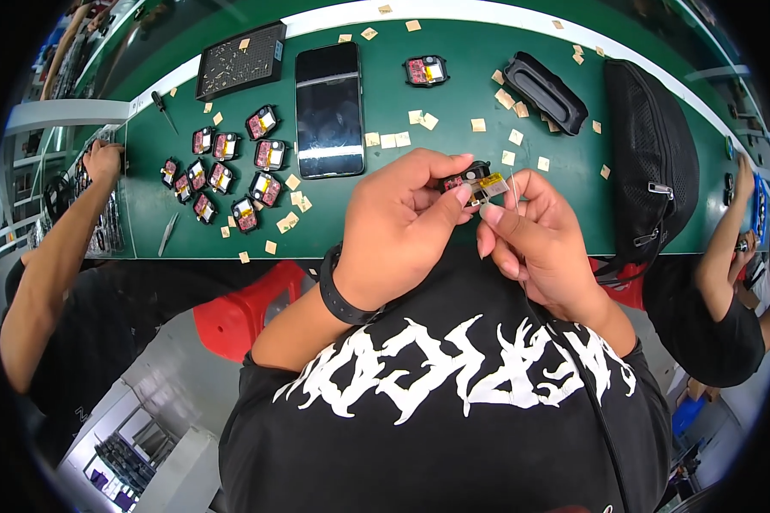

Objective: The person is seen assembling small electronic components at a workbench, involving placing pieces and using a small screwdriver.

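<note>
Above the near edge of the table, my left hand (411, 227) is closed round a small black device casing with a red circuit board (455, 180). A silver battery with yellow tape (491, 185) sticks out of the casing toward my right hand. My right hand (535, 231) is closed, thumb and forefinger pinched beside the battery. A thin pale sliver (514, 190) shows at its fingers; its kind is too small to tell. Part of the casing is hidden behind my left fingers.
Several similar open casings (221, 177) lie to the left, one more casing (425, 71) further back. A phone (328, 111), a black parts tray (241, 61), tweezers (168, 233), a screwdriver (162, 109), a black shell (546, 92), a black bag (650, 158) and scattered paper squares surround them. Co-workers' arms show at both sides.
</note>
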